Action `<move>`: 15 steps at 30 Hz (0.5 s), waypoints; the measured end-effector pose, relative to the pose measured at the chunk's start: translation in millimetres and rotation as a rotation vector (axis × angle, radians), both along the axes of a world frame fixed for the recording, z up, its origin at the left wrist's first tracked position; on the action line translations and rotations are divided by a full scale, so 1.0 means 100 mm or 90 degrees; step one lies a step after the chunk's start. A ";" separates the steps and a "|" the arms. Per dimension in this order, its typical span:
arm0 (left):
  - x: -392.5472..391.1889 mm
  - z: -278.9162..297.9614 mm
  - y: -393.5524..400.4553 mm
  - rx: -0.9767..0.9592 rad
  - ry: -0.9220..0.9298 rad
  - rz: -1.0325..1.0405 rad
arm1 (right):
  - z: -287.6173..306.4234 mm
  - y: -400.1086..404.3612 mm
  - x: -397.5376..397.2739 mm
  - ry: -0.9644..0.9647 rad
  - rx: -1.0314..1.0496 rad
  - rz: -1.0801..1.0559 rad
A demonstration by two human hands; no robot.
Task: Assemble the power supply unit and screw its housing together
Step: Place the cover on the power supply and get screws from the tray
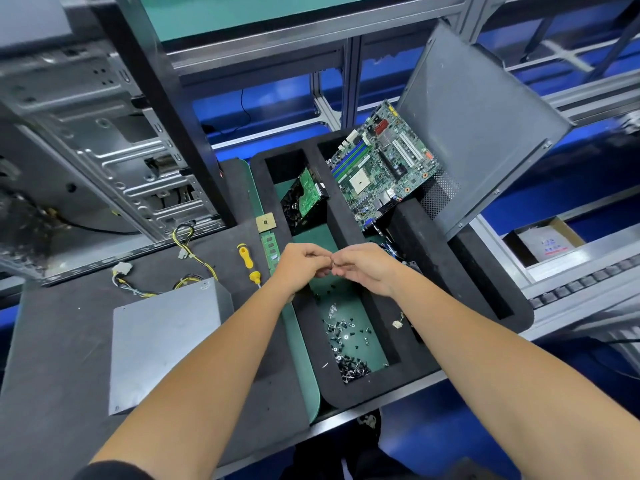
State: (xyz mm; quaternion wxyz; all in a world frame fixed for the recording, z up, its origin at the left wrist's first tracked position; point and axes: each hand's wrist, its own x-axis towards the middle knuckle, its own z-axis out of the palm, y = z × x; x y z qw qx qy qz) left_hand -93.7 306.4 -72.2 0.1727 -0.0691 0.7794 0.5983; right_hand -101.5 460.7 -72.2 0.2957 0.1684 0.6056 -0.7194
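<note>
The grey power supply unit [162, 337] lies on the dark mat at the left, its yellow and black cables [183, 268] trailing toward the computer case. My left hand [303, 266] and my right hand [367, 268] meet fingertip to fingertip above the black foam tray [408, 372]. Both pinch a small screw [332, 264] between them. A pile of loose screws [346, 344] lies in the tray's left compartment below my hands. A yellow-handled screwdriver [247, 261] rests on the mat just left of my left hand.
An open computer case [93, 140] stands at the back left. A motherboard [382, 164] and a side panel [481, 123] lean in the tray's right compartment; a drive [304, 199] sits in the left one. A RAM stick [271, 252] and CPU [265, 222] lie on the green strip.
</note>
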 end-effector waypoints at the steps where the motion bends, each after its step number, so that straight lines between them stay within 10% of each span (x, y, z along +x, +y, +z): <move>1: -0.01 0.02 0.00 0.018 -0.003 0.012 | 0.00 0.00 -0.02 -0.004 -0.019 -0.010; 15: -0.10 0.11 -0.20 0.049 0.021 0.064 | 0.20 -0.13 -0.17 -0.030 -0.108 -0.050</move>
